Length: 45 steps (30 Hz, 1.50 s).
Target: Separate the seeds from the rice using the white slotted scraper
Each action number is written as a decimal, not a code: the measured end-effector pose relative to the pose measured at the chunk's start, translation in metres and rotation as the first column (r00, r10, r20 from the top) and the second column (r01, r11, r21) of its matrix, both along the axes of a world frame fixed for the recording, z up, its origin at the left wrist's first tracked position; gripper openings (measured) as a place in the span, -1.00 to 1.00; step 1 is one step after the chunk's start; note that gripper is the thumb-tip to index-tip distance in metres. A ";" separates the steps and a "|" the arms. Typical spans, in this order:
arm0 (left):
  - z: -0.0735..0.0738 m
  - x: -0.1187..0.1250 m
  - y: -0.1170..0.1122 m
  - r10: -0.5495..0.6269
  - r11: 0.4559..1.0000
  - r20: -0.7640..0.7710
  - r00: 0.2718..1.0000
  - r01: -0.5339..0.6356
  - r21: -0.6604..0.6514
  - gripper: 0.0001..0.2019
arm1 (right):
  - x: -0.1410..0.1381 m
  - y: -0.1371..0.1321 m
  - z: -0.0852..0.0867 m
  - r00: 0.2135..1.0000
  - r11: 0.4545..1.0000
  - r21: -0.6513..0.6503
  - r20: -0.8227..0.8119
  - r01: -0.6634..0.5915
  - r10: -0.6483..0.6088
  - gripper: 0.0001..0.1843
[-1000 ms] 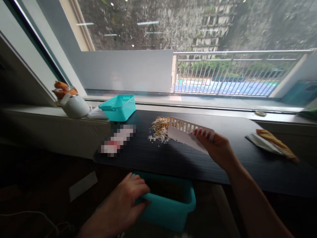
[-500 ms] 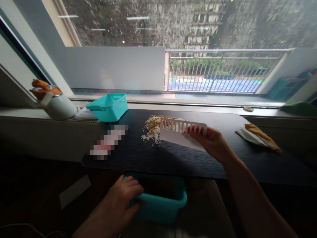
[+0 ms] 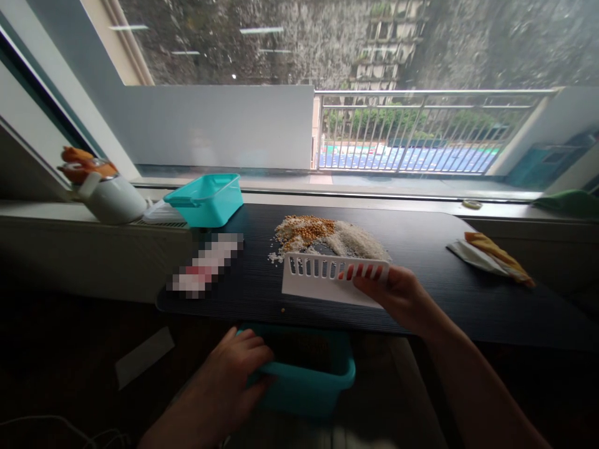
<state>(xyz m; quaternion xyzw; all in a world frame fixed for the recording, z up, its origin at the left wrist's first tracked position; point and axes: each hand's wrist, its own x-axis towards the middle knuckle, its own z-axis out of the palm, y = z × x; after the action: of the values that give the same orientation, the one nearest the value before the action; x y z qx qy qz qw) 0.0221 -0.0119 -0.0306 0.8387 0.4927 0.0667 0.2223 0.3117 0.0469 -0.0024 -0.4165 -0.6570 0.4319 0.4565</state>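
Observation:
My right hand is closed on the right end of a flat white plastic scraper with a row of slots along its upper edge. Its blade stands on the dark table, just on my side of a spread pile of white rice-like grains and yellow-orange kernels. Below the table's front edge, my left hand grips the left rim of a teal plastic bin. The bin's inside is in shadow, so I cannot make out its contents. One kernel lies near the table edge.
A second teal basket stands at the back left, beside a white pot on the sill. A blurred pink-and-white item lies on the table's left side. Folded yellow-and-white cloth or packaging lies at the right. A window spans the back.
My right hand has drawn the scraper toward me and slightly left, uncovering the rice-like grains behind it. A single kernel now shows near the front edge. My left hand stays on the bin.

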 end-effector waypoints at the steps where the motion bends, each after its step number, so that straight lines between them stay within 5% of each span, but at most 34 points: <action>1: 0.000 0.000 0.000 -0.004 1.000 0.010 1.000 0.004 -0.004 -0.90 | -0.001 -0.004 0.000 1.000 1.000 -0.010 0.010 -0.028 0.028 -0.74; 8: 0.003 0.001 0.000 0.023 1.000 0.017 1.000 -0.022 -0.019 -0.90 | 0.012 -0.019 0.000 0.995 0.994 -0.056 0.043 -0.090 0.092 -0.77; 11: 0.002 0.003 -0.001 0.032 0.999 -0.019 0.999 -0.032 -0.007 -0.87 | 0.017 -0.009 -0.002 0.987 0.988 0.023 0.029 0.155 -0.155 -0.72; 14: 0.003 0.005 -0.003 0.041 0.999 -0.038 0.998 -0.041 -0.004 -0.83 | 0.011 0.008 -0.003 0.905 0.903 0.113 0.050 0.415 -0.423 -0.69; 17: 0.003 0.004 -0.004 0.038 0.999 -0.044 0.998 -0.039 -0.011 -0.82 | 0.002 0.025 -0.003 0.856 0.852 0.134 0.037 0.507 -0.515 -0.67; 35: 0.000 0.005 -0.004 0.042 0.999 -0.033 0.999 -0.043 -0.030 -0.85 | -0.015 0.064 -0.006 0.948 0.938 0.139 -0.022 0.317 -0.317 -0.71; 45: 0.001 0.005 -0.004 0.051 0.999 -0.012 0.999 -0.051 -0.007 -0.83 | 0.000 0.048 0.001 0.945 0.944 0.082 -0.090 0.321 -0.314 -0.66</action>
<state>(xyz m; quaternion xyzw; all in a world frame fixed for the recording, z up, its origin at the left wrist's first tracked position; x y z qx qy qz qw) 0.0274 -0.0157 -0.0292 0.8254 0.5156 0.0655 0.2205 0.3115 0.0947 -0.0014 -0.4779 -0.5832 0.3364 0.5642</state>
